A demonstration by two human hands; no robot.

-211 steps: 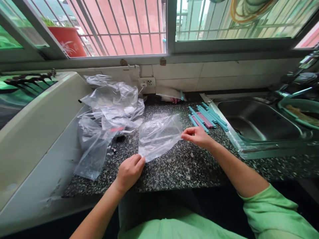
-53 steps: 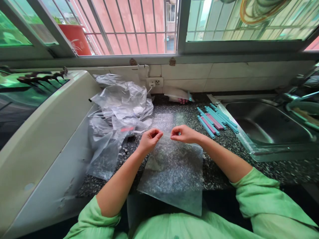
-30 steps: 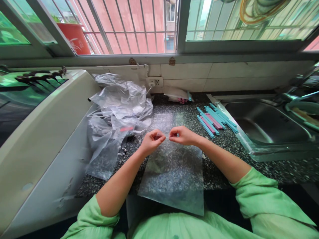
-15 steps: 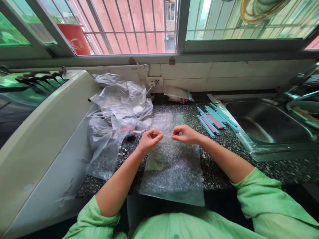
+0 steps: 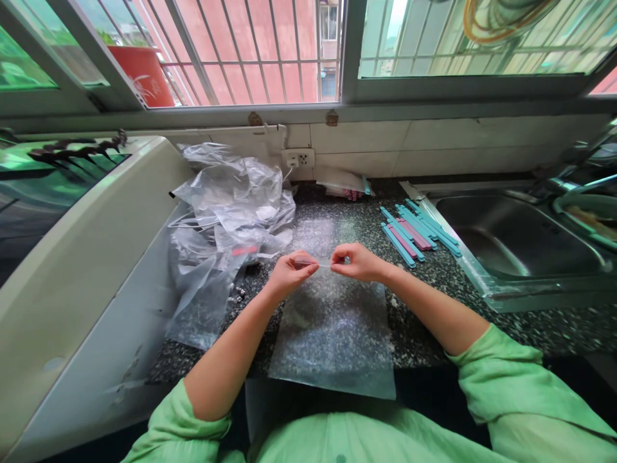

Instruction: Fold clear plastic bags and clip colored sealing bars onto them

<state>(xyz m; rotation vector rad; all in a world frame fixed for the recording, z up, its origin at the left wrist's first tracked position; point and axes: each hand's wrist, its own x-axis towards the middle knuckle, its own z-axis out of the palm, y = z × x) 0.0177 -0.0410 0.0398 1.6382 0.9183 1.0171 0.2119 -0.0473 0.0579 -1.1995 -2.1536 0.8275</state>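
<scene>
Both hands pinch the far edge of a clear plastic bag, which lies over the dark speckled counter and hangs past its front edge. My left hand grips that edge between thumb and fingers. A short way to the right, my right hand pinches it too, fingers curled. A narrow strip of the edge shows between the fingertips. The bag looks flat and see-through; whether anything thin lies inside, I cannot tell.
Crumpled clear plastic bags are heaped at the left. Pink and blue flat strips lie at the right, beside a steel sink. A bag with similar strips rests by the wall, right of a socket.
My hands have drawn slightly closer together along the bag's edge, the left moving a little to the right. The rest looks the same.
</scene>
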